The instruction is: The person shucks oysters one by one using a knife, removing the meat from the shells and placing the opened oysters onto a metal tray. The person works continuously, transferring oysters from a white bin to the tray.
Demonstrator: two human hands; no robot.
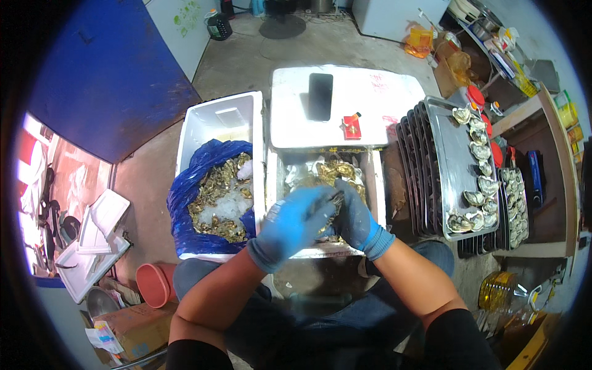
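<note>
Over a white foam box [379,185], my two gloved hands meet. My right hand [356,219], in a blue and grey knit glove, grips an oyster [329,224] that is largely covered by fingers. My left hand [289,222], in a similar glove, is curled against it from the other side and blurred. Whether the left hand also holds a tool cannot be seen. Below and beyond the hands, oyster shells [340,170] lie in the box. To the left, a second foam box [217,108] holds a blue plastic bag [180,203] of unopened oysters [210,185] and crushed ice [224,207].
A foam lid [296,115] carries a phone [320,97], a red packet [352,129] and a lighter [355,117]. At right, stacked metal trays [444,185] have opened oysters [479,151] on top. A red bucket [150,286] and a cardboard box [138,328] stand at lower left.
</note>
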